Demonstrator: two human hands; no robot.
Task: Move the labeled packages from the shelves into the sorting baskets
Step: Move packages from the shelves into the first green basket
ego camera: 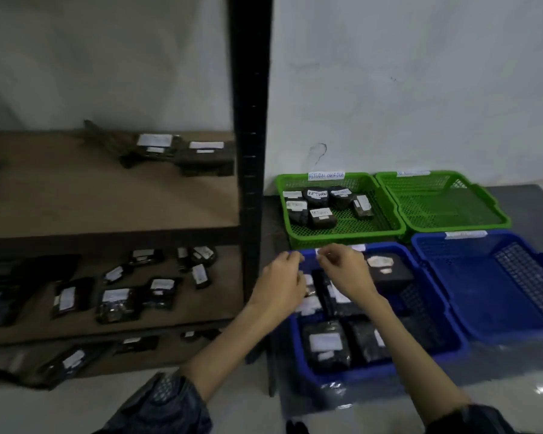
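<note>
Head view: perforated plastic blue basket [298, 346], rectangular black packages [325, 344].

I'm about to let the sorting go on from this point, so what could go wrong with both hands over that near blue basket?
1. The left hand and right hand crowd the near blue basket's far rim; its label may get knocked off.
2. Labels look blurred here, so a package could be missorted; only the RETURN OVERDUE green basket reads clearly.
3. Packages on the middle shelf lie near its front edge; a hasty reach may sweep one off.
</note>
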